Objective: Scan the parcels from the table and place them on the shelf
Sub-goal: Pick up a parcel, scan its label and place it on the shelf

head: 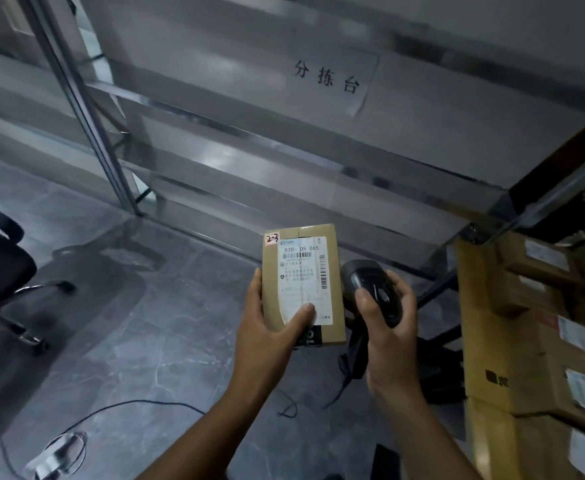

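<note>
While the left hand [266, 336] grips a small cardboard parcel [303, 284] label-up, thumb lying across the lower part of its shipping label [303, 280], the parcel hangs in mid-air over the grey floor [128, 341], in front of the metal table frame [249, 140]. Just beside it, the right hand [386, 336] is wrapped around a black scanner [374, 289]. Judged best practice: tip the scanner head onto the barcode, keep the thumb off it, and hold the parcel flat and steady; stacked cartons [526, 323] stand at right.

Two bare forearms, no sleeves, left hand [266, 336], right hand [386, 336]
</note>
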Tool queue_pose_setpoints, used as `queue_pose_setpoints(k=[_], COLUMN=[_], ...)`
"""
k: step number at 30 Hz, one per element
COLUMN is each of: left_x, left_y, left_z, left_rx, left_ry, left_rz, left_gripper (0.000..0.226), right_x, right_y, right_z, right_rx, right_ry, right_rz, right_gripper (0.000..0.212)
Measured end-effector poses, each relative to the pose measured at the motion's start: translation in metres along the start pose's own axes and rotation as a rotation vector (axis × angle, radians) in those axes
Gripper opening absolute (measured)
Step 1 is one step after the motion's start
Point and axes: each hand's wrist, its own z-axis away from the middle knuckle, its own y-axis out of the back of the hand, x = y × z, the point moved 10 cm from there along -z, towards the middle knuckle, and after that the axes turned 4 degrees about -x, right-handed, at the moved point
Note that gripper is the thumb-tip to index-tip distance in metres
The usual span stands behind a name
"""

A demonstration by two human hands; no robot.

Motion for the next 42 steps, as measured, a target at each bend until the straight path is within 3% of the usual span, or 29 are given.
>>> queue_pose_setpoints(k=[9, 16, 20, 27, 32, 37, 42], left_x=[0.044, 0.081, 0.117, 0.187, 0.232, 0.263, 0.301], left_y=[0.07, 0.079, 0.083, 0.077, 0.069, 0.063, 0.058], left_z=[-0.067, -0.157, -0.217, -0.319, -0.375, -0.438, -0.494], left_rx=[-0.04, -0.011, -0.016, -0.043, -0.044, -0.101, -0.208], left_ry=[-0.057, -0.158, -0.214, -0.311, -0.395, -0.417, -0.476], left_rz=[-0.043, -0.057, -0.103, -0.242, -0.337, -0.235, -0.114], left_gripper=[0.118, 0.106, 0.106, 0.114, 0.122, 0.116, 0.09], right_x=[-0.03, -0.054, -0.069, -0.105, -0.136, -0.168, -0.196], right_y=[-0.096, -0.145, -0.178, -0.215, -0.23, -0.261, -0.283], right_z=[-0.035, -0.114, -0.168, -0.26, -0.313, -0.362, -0.4], right_rx=[0.007, 0.029, 0.027, 0.053, 0.079, 0.114, 0.203], right_ry=[0.073, 0.154, 0.172, 0.223, 0.29, 0.374, 0.428], right_rz=[-0.032, -0.1, -0.145, -0.261, -0.295, -0.279, -0.293], right_gripper=[0.064, 0.073, 0.06, 0.072, 0.065, 0.051, 0.055])
